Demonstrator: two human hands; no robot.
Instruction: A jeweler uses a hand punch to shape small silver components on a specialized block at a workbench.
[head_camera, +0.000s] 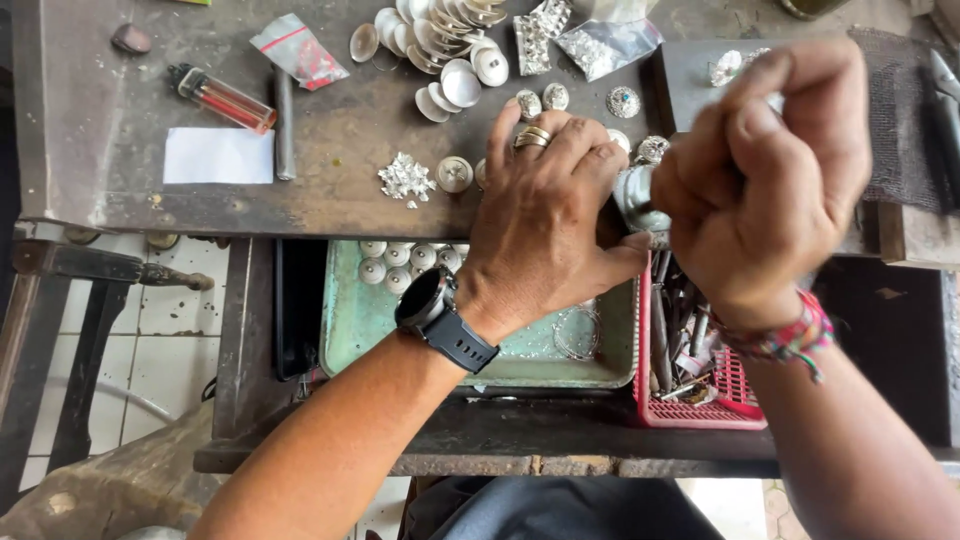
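The left hand (545, 215) lay spread on the counter (330, 200), fingertips steadying a small silver piece (636, 196) at its near edge. The right hand (770, 170) was clenched around a blurred tool above it.
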